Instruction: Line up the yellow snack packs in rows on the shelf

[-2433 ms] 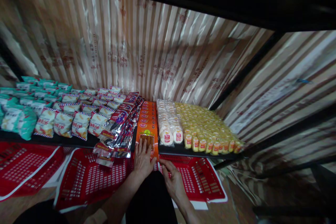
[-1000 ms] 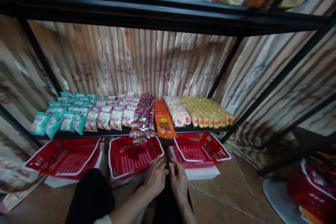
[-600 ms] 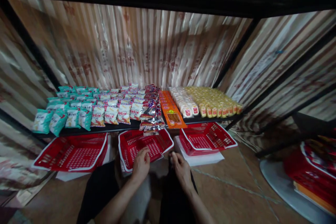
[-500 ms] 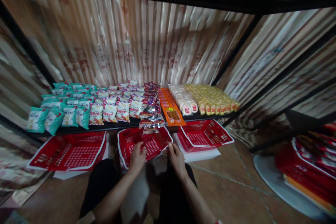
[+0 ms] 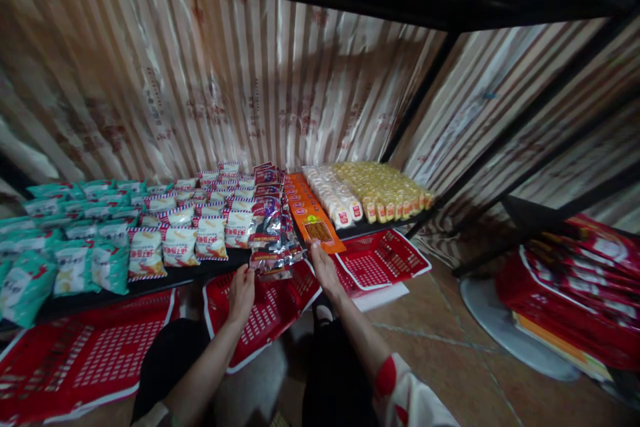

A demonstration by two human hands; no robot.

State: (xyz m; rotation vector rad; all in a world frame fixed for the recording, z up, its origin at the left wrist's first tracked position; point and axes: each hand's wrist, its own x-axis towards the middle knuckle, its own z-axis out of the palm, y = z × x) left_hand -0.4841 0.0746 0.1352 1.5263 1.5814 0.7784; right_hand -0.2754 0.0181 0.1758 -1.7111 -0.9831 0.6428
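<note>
On the shelf front, a stack of dark red and purple snack packets (image 5: 269, 213) hangs partly over the edge. My left hand (image 5: 242, 293) is at the stack's lower left corner, fingers bent together; what they pinch, if anything, is hidden. My right hand (image 5: 324, 269) reaches to the lower end of an orange snack packet (image 5: 306, 207), its fingers stretched out and touching or nearly touching it. Below both hands sits a red plastic basket (image 5: 265, 320) with a white rim, tilted toward me.
Teal snack bags (image 5: 75, 263) and white-and-red snack bags (image 5: 180, 245) fill the shelf's left. White packets (image 5: 333, 197) and yellow packets (image 5: 385, 190) stand right. Red baskets (image 5: 100, 347) hang under the shelf. Another basket (image 5: 565, 300) with red packets is far right. The shelf above is low.
Both hands have moved up from the middle basket to the shelf edge, one at each side of the dark packets. The basket tilts more, and the view has shifted closer and to the right.
</note>
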